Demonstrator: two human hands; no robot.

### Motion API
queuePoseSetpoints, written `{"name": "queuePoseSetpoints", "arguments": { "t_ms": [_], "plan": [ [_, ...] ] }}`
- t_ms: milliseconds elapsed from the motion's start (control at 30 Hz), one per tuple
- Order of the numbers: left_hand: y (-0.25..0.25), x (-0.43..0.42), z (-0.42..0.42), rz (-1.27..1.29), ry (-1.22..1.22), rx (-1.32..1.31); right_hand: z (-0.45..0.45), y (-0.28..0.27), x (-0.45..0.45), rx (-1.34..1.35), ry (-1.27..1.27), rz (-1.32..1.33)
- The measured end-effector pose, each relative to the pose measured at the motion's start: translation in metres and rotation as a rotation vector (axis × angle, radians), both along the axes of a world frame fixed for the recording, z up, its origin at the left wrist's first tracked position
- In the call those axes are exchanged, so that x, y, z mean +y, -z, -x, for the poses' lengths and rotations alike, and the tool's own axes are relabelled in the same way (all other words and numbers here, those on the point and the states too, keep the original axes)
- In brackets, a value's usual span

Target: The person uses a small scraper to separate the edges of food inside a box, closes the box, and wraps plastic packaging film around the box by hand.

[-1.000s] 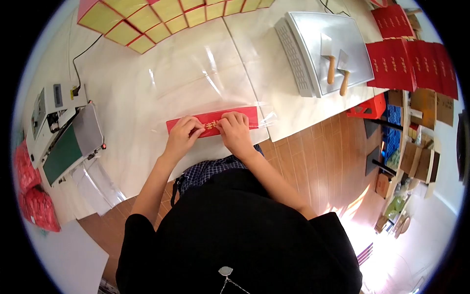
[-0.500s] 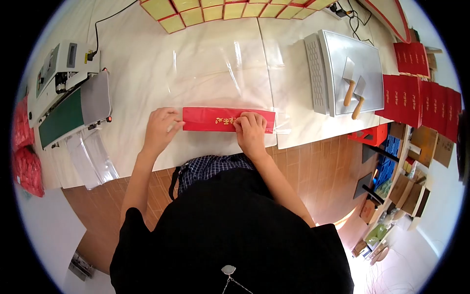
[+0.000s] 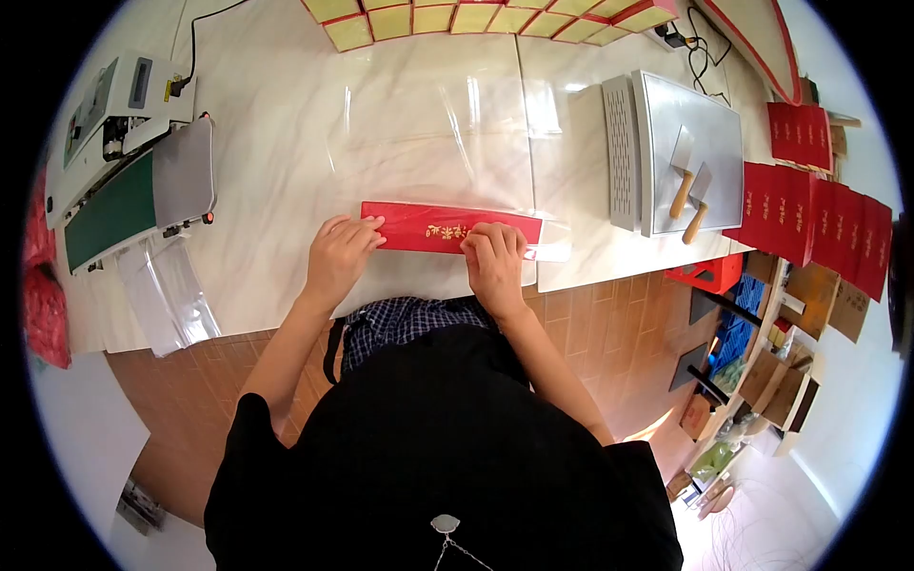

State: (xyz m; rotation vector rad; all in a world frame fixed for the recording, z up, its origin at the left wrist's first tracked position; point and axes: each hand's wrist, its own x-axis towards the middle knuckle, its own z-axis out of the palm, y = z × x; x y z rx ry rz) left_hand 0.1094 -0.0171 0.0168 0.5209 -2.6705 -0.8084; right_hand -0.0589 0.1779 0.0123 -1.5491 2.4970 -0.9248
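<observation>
A long, narrow red box (image 3: 411,225) with gold lettering lies on the table near its front edge. Clear plastic film (image 3: 554,252) sticks out past its right end, so it seems to sit inside a transparent sleeve. My left hand (image 3: 343,249) is at the box's left end, fingers bent over the edge and closed on it. Towards the right end, my right hand (image 3: 497,266) presses curled fingertips together on the lower side of the box. The thumbs are partly hidden, and whether the fingers pinch the box or only the film is hard to make out.
A sealing machine with a green belt (image 3: 112,214) stands at left, clear plastic sleeves (image 3: 169,295) beside it. To the right, a metal-topped unit (image 3: 657,105) carries two wooden-handled scrapers (image 3: 683,195). Yellow-and-red boxes (image 3: 471,19) line the back; red boxes (image 3: 771,214) stand far right.
My left hand has moved right, from just off the box's left end onto it. The right hand stays near the right end, and the box is slightly more tilted.
</observation>
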Motion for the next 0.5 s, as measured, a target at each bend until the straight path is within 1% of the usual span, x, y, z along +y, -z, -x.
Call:
{"name": "queuePoseSetpoints", "arguments": {
  "t_ms": [267,433,500],
  "plan": [
    [-0.001,-0.001,-0.001,-0.036,-0.001,0.019,0.005,-0.004,-0.007,-0.008,-0.027,-0.018],
    [0.000,-0.001,0.000,-0.055,-0.015,0.025,0.007,-0.002,-0.014,-0.033,0.036,-0.009],
    [0.002,-0.002,0.001,-0.016,-0.017,0.050,0.008,0.001,-0.016,-0.036,0.044,-0.023]
  ]
}}
